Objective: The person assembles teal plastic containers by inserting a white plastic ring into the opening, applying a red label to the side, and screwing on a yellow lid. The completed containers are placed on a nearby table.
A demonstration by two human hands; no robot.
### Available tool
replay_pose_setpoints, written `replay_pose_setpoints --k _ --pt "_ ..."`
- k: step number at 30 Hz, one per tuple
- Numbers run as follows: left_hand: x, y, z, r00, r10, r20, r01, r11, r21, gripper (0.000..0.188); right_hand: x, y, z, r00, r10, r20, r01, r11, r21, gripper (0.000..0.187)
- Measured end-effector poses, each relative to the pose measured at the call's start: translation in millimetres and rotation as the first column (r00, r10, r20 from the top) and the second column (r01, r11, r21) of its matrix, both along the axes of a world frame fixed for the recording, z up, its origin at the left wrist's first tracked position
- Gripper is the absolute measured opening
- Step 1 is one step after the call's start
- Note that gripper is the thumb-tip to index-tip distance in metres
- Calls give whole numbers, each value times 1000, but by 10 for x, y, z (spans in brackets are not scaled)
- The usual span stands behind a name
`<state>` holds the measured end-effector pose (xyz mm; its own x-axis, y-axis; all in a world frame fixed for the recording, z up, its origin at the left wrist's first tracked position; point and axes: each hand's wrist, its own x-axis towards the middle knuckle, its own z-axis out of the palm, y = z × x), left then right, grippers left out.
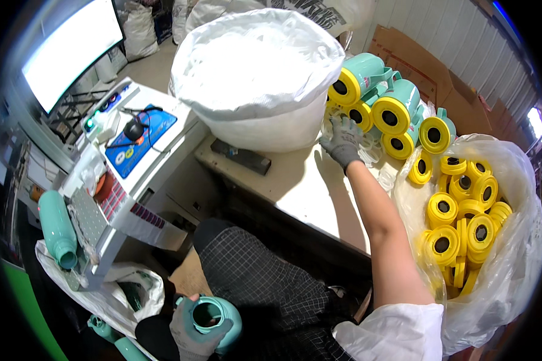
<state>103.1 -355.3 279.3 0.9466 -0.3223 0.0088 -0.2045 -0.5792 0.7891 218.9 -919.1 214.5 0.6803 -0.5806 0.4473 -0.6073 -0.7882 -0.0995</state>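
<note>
In a grey glove, my left hand [194,333] is wrapped round a hollow teal jug body [230,323] at my lap, its round mouth facing up. My right hand [344,143], also gloved, reaches out over the white table [307,192]. Its fingers are spread among loose translucent rings [372,150], and I see nothing held in them. Just past that hand lie several teal jugs [397,99] with handles, stacked on their sides, their yellow bases [392,116] with black centres facing me. The undersides of the right fingers are hidden.
A big white sack [271,129] full of translucent rings stands on the table. At right, a clear plastic bag [512,265] holds yellow round parts [442,207]. On the left are a white desk [180,123], a mouse [133,130], a bright monitor [72,51] and another teal body [55,225].
</note>
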Motion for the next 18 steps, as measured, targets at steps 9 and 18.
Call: replay_pose_setpoints --k 9,18 --pt "83 -142 -99 988 -55 144 30 986 164 81 -201 -349 -312 989 129 -73 -131 991 -26 39" --pt "150 -349 -96 983 -148 109 133 982 131 75 -562 229 -288 879 462 -120 -477 860 -184 42"
